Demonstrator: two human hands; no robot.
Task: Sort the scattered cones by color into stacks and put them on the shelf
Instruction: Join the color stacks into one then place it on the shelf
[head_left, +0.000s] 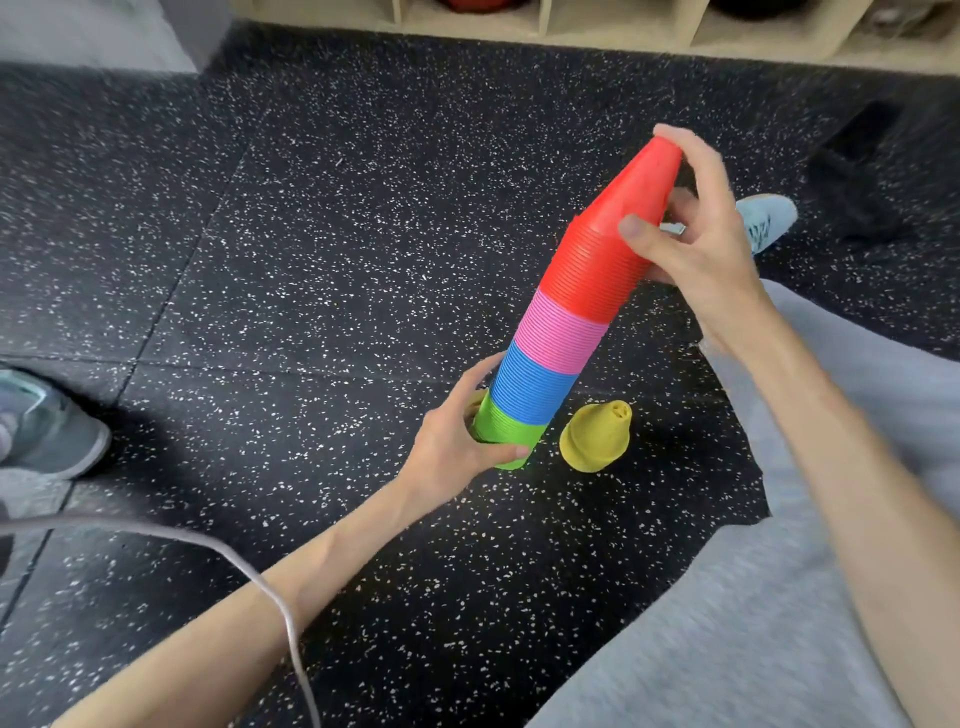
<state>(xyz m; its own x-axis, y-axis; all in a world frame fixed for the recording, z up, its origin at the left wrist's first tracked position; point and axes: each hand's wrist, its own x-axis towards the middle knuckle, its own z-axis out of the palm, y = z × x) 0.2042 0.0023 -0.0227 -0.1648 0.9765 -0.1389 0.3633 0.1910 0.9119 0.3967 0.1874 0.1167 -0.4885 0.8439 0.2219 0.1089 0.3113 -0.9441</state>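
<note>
A tall stack of cones (561, 332) tilts up to the right above the floor, banded green at the bottom, then blue, pink and red on top. My left hand (457, 441) grips the green bottom band. My right hand (691, 228) holds the red top section, thumb on its near side and fingers over the tip. A small stack of yellow cones (595, 436) stands on the floor just right of the stack's base. Another bit of yellow shows behind my left hand, mostly hidden. The wooden shelf (545, 31) runs along the top edge.
The floor is black speckled rubber. My grey-trousered leg (753, 597) fills the lower right, with my shoe (766, 218) behind the right hand. Someone else's shoe (47, 431) is at the left edge. A grey cable (249, 571) crosses my left forearm.
</note>
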